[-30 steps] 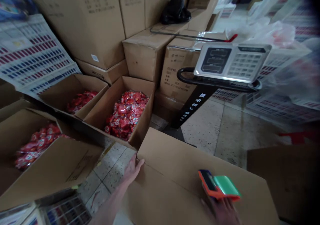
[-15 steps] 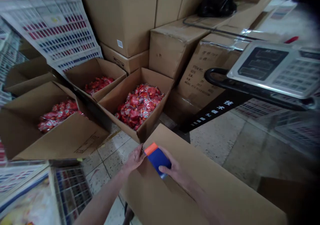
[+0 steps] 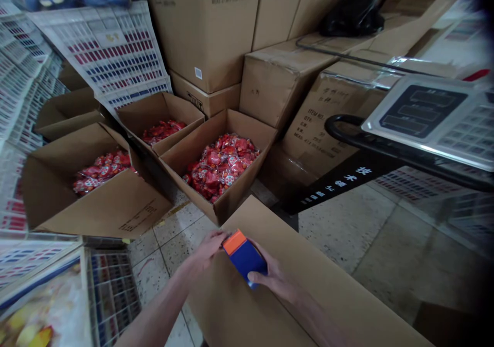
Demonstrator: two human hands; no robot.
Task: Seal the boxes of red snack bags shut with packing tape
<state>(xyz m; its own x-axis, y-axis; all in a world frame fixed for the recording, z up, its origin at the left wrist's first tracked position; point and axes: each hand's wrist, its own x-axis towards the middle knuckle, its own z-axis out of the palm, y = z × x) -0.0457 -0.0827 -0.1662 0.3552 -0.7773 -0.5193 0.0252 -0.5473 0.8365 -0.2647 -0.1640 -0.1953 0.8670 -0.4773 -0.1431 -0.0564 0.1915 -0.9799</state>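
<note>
Closest to the camera, a closed cardboard box lies flat, and its top serves as a working surface for both hands. On its near-left corner the right hand holds a tape dispenser, blue with an orange end. The fingers are wrapped around the blue body from the right side and the thumb lies across it, so the hand is closed on the tool and the orange end points toward the box corner. The left hand is at this same corner, touching the orange end with its fingertips. It looks half curled rather than spread, but whether it pinches something there, for example a tape end, I cannot tell, because the dispenser hides the fingertips. I judge that the left hand is placed so to steady the corner while the tool is pressed on the cardboard.

Just beyond the corner stands an open carton full of small red packets, with its flaps folded outward so that the content is easy to reach. Two more open cartons with the same red packets stand to the left, beside white printed display sheets. On the right, a scale display on a black post hangs over the tiled floor. Farthest away, sealed cartons are stacked against each other, and a black bag rests on top.
</note>
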